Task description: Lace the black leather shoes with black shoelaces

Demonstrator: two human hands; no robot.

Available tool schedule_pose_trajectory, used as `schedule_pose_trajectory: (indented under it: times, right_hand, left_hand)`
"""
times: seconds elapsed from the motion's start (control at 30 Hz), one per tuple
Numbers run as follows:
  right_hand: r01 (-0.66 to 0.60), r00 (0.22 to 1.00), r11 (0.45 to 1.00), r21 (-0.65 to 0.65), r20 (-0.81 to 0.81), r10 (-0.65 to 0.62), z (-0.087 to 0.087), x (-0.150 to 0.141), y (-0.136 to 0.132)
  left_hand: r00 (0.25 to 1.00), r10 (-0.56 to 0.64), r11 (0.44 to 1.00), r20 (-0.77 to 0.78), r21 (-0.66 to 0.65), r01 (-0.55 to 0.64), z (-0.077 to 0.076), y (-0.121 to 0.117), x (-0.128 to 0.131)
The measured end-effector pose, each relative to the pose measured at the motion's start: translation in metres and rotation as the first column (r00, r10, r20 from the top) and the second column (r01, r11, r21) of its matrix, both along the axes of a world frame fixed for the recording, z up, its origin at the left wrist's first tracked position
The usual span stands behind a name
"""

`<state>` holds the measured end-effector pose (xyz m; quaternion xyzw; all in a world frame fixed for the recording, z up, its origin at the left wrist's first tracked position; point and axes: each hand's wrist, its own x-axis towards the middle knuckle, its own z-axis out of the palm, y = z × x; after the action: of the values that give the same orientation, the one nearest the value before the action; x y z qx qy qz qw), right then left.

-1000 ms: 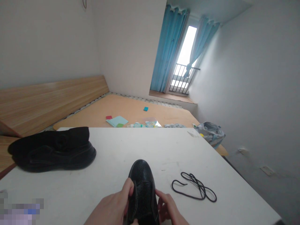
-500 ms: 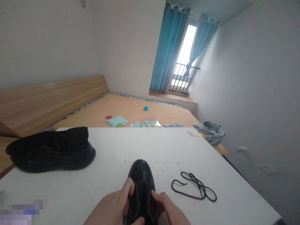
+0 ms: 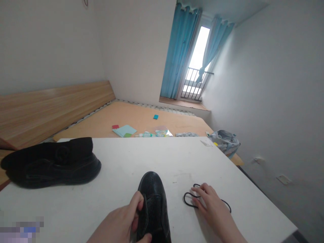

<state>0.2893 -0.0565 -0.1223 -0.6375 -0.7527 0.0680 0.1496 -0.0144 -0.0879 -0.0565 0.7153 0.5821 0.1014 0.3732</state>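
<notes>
A black leather shoe (image 3: 155,199) points away from me on the white table, its tongue and eyelet flaps showing no lace. Around its left side and opening, my left hand (image 3: 121,219) is closed on it, the thumb inside near the bottom edge. To the right lies a loose black shoelace (image 3: 187,202), partly covered by my right hand (image 3: 211,206). The fingers and thumb of that hand are apart over the lace's loops. Whether they touch it I cannot tell.
A second black shoe (image 3: 55,165) rests on its side at the table's left. Past the white table's (image 3: 152,152) far edge, a wooden surface (image 3: 131,113) holds a light blue card (image 3: 125,130) and small packets. A patterned bag (image 3: 225,141) sits at the far right corner.
My right hand has let go of the shoe's right side and moved right, over the shoelace. The left hand keeps its hold on the shoe. The view has shifted slightly.
</notes>
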Motion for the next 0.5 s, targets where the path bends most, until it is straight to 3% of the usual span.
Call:
schedule_pose_trajectory:
  times: [0.13,0.2,0.27,0.33,0.4,0.5]
  right_hand:
    - [-0.045,0.998,0.998,-0.045,-0.041,0.043,0.009,-0.004,0.008]
    - [-0.083,0.983,0.989,-0.122,-0.171,0.062,0.025,-0.014,0.008]
    - [-0.15,0.937,0.967,-0.206,-0.342,0.073,0.046,-0.029,0.005]
    - [-0.254,0.842,0.933,-0.256,-0.533,0.083,0.068,-0.049,0.002]
    - [-0.349,0.714,0.892,-0.289,-0.699,0.052,0.086,-0.073,-0.001]
    - [-0.432,0.557,0.858,-0.279,-0.831,0.01,0.107,-0.106,0.0]
  left_hand:
    - [1.0,0.002,0.999,0.02,-0.049,-0.001,0.005,0.004,0.0]
    - [0.997,0.061,0.998,0.053,0.029,-0.063,0.003,0.006,-0.001]
    - [0.984,0.107,0.973,0.146,0.19,-0.134,-0.002,0.006,-0.003]
    - [0.963,0.043,0.936,0.267,0.326,-0.132,-0.008,0.004,-0.005]
    - [0.93,-0.072,0.923,0.361,0.377,-0.075,-0.012,0.0,-0.007]
    - [0.856,-0.104,0.961,0.506,0.274,-0.045,-0.015,-0.006,-0.005]
